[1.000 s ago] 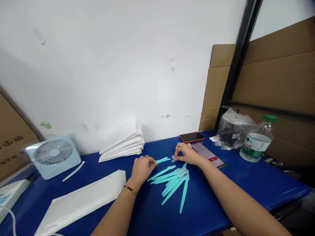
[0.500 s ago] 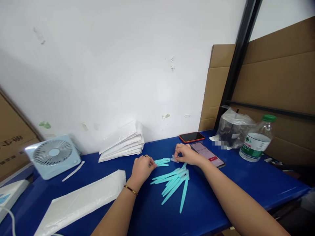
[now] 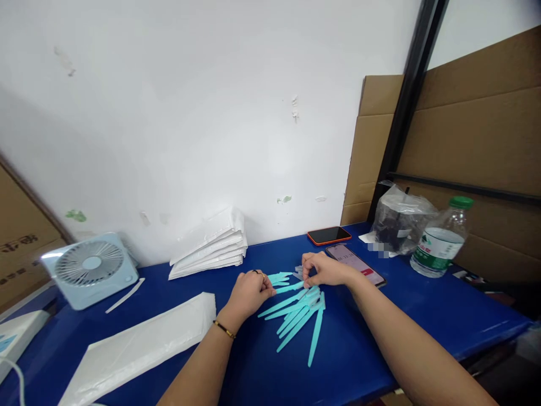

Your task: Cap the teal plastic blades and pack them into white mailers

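My left hand (image 3: 252, 291) pinches the tapered end of a turquoise eyebrow razor (image 3: 289, 287) between thumb and fingers. At the razor's other end, my right hand (image 3: 320, 269) has its fingertips closed; they cover that end. Just below lies a fanned heap of similar razors (image 3: 296, 318), tapered handles pointing left and toward me, heads bunched at the right. Behind the held one rests a smaller group of turquoise razors (image 3: 279, 278), partly hidden by my left hand. Small clear plastic pieces (image 3: 298, 272) show beside my right fingertips.
Two phones, one dark with an orange edge (image 3: 329, 235) and one lit (image 3: 359, 265), lie behind my right hand. A water bottle (image 3: 439, 242) and a bagged cup (image 3: 399, 223) stand right. White packets (image 3: 211, 248), a long white sleeve (image 3: 143, 344) and a fan (image 3: 93, 269) are left.
A razor now spans between my hands, nearer to me than the small group. My left hand has shifted slightly right and toward me.
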The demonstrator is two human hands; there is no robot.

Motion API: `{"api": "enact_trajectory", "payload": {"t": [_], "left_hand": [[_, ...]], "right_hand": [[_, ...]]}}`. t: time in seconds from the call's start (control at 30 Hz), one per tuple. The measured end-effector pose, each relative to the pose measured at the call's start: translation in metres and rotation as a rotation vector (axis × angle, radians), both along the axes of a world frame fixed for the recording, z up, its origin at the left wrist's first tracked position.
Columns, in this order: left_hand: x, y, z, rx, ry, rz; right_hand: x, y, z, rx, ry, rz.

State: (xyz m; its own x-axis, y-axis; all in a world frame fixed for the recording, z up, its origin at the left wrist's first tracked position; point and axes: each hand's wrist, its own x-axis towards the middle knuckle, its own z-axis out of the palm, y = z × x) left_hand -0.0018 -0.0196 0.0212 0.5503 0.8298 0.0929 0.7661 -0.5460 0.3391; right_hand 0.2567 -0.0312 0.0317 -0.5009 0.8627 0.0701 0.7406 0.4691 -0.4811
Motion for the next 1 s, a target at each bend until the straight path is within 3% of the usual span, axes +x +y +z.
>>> {"api": "enact_trajectory", "payload": {"t": [0.17,0.37,0.77,0.87,1.0], "left_hand": [[-0.010,0.003,0.006,0.102,-0.021,0.162],[0.002,-0.008,0.004,-0.057,0.014,-0.025],[0.007,-0.013,0.005,-0.102,0.067,-0.034],[0.003,-0.009,0.005,-0.063,0.079,-0.034],[-0.009,0.000,0.006,0.045,0.073,0.042]], "right_hand": [[0.006,0.002,0.002,0.084,0.029,-0.216],[-0.004,0.000,-0.004,-0.037,-0.034,0.031],[-0.008,-0.002,-0.004,-0.031,-0.077,0.091],[-0.002,0.000,-0.005,0.003,-0.055,0.042],[0.012,0.006,-0.005,0.071,-0.030,-0.134]]}}
